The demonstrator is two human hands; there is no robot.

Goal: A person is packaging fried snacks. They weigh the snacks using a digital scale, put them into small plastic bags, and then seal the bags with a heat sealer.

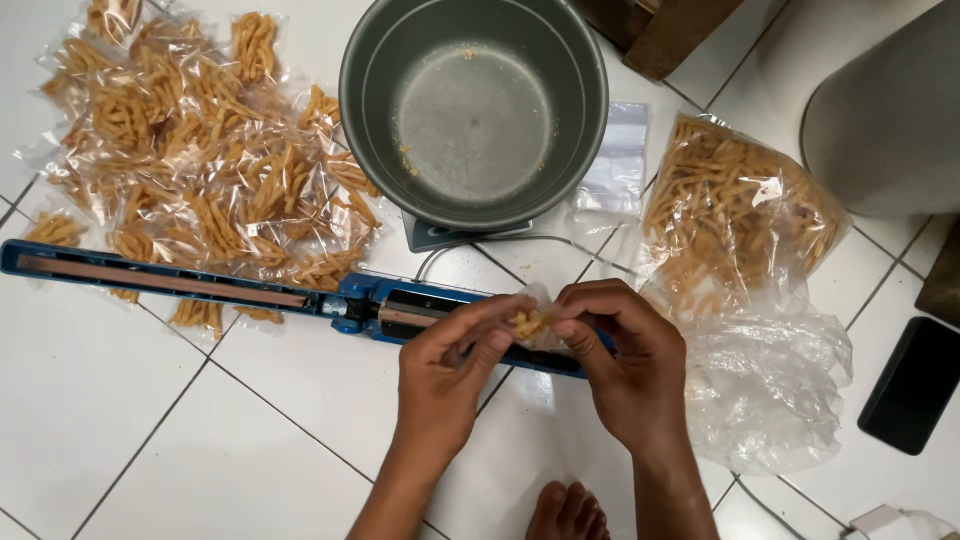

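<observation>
A: What do the hands hold?
B: The left hand (450, 365) and right hand (620, 350) both pinch one small clear packet (530, 322) of golden snack sticks, over the blue heat sealer (200, 285).
A: And other packets?
B: A pile of filled clear packets (200, 150) beyond the sealer's left end; a large open bag (735, 215) off its right end.

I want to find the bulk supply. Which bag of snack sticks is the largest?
The big clear bag right of the grey pot. It lies alone, open, far larger than the small packets piled at the upper left.
</observation>
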